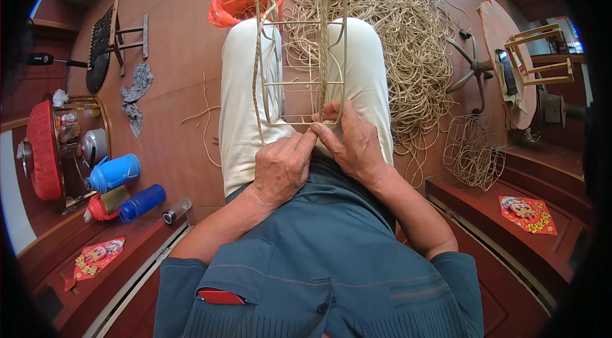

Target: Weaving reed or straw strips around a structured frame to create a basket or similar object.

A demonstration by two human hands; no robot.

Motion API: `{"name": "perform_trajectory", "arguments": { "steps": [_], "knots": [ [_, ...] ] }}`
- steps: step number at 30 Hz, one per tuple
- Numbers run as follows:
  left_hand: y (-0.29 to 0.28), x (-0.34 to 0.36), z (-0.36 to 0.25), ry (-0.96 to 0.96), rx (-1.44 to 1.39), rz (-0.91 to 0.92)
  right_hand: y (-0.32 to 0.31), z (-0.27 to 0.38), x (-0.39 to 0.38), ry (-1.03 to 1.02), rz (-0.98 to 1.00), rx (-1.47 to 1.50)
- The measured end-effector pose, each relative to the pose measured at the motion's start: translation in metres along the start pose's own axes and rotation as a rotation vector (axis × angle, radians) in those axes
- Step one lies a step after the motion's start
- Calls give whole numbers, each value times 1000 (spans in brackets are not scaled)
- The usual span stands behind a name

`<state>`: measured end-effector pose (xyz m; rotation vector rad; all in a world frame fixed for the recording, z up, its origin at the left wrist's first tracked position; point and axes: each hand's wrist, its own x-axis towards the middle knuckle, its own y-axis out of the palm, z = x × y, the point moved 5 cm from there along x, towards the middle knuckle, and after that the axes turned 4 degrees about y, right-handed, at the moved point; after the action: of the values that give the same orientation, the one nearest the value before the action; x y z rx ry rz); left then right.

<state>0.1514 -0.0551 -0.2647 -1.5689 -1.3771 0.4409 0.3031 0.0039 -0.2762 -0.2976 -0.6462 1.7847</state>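
At twelve o'clock, over my lap, is the wire frame point(293, 83), a twisted cord point(322, 45) running along it. My left hand point(284, 169) and right hand point(354, 147) meet at its near end, fingers nearly closed; what they pinch I cannot tell. A red paper point(528, 215) at four o'clock bears yellow lettering. The red bucket point(223, 10) sits at eleven; the blue flask point(118, 172), contents hidden, towards nine.

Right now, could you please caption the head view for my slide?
Left hand and right hand meet at the near end of a wire frame; tan cord lies heaped beyond.
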Motion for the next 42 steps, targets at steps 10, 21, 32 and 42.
{"name": "perform_trajectory", "arguments": {
  "steps": [10, 21, 32, 42],
  "knots": [
    [2, 0, 0, -5, 11, 12, -7, 3, 2, 21, 60, 44],
    [-2, 9, 3, 36, 76, -4, -20, 8, 11, -85, 43, -41],
    [-69, 129, 33, 125, 82, -66, -55, 11, 153, 199, 188, 425],
    [-93, 193, 34, 182, 79, -161, -80, 24, 208, 409, 252, 915]
  ]
}}
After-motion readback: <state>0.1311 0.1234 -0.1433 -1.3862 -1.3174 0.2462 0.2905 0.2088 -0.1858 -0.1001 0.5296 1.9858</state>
